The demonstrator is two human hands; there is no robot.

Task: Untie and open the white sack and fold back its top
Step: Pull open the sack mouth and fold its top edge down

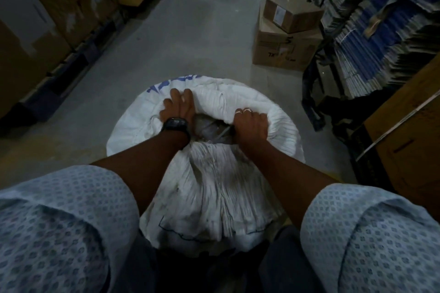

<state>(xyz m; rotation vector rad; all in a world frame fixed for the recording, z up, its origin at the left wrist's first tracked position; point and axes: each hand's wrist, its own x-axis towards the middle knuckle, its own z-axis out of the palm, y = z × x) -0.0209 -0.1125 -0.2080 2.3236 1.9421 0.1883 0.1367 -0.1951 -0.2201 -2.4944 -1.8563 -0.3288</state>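
Note:
The white sack (209, 188) stands on the floor right in front of me, with blue print on its far side. Its mouth is open at the top, and the rim is rolled outward into a thick fold. A clear plastic liner (209, 127) shows in the opening between my hands. My left hand (177, 106), with a dark watch on the wrist, lies on the far left part of the rolled rim, fingers bent over the fabric. My right hand (250, 121), wearing rings, is fisted on the right side of the rim.
I stand in a dim aisle with a grey concrete floor (181, 35). Tall cardboard boxes on dark pallets (54, 21) line the left. Two stacked cartons (288, 31) sit ahead on the right, beside shelving with flat blue-and-white stock (381, 31). A brown carton (409, 140) is close on my right.

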